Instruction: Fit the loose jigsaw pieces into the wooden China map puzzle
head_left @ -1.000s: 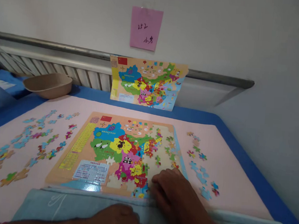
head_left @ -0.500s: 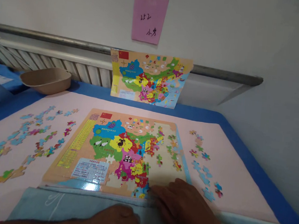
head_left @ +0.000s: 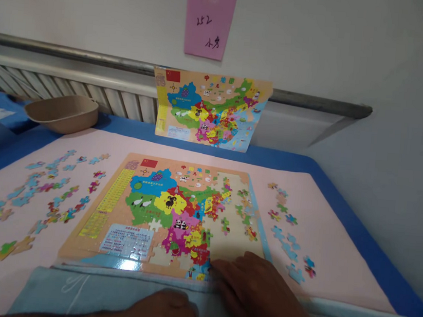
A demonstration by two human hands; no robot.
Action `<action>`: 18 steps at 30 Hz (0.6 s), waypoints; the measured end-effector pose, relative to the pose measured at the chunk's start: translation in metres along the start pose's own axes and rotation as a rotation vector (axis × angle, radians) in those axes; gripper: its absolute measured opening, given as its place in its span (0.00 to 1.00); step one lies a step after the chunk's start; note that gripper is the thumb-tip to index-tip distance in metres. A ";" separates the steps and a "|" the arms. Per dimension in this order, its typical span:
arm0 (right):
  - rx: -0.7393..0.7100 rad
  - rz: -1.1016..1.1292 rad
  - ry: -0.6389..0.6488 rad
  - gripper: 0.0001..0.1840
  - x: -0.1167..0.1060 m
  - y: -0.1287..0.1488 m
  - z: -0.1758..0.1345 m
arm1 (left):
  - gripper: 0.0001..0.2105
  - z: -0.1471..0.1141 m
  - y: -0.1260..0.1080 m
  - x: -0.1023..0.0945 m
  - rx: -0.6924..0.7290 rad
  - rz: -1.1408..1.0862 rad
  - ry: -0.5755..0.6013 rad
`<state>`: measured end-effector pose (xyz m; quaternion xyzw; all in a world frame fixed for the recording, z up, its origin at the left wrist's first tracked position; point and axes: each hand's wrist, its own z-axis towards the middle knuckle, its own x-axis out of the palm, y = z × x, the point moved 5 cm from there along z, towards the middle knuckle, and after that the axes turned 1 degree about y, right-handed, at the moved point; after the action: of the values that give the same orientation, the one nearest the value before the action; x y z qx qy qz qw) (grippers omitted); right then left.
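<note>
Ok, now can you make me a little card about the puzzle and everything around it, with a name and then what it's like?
Puzzle board: map, partly filled, big bare patch on its right
Right hand: at the board's near edge; can't tell if it holds anything
Left hand: over the blue cloth, curled
Loose pieces: left and right of the board
Map picture: complete, standing behind the board
Bowl: brown, back left

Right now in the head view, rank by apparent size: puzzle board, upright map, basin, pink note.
1. Puzzle board
2. Upright map
3. Basin and pink note: too close to rank; basin wider, note taller.
</note>
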<state>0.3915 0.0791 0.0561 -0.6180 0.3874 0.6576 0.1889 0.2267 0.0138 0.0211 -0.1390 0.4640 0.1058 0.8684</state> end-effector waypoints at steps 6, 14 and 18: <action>-0.008 0.023 -0.018 0.07 -0.002 0.001 0.001 | 0.24 0.000 0.000 -0.004 -0.007 0.009 -0.007; -0.061 0.007 -0.099 0.09 -0.011 0.006 -0.001 | 0.26 0.008 0.002 -0.007 -0.023 0.008 -0.100; -0.124 -0.002 -0.078 0.15 -0.017 0.015 0.002 | 0.24 0.005 0.001 -0.004 -0.015 0.005 -0.045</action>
<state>0.3823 0.0747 0.0763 -0.6028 0.3377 0.7036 0.1657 0.2284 0.0162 0.0268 -0.1418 0.4438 0.1146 0.8774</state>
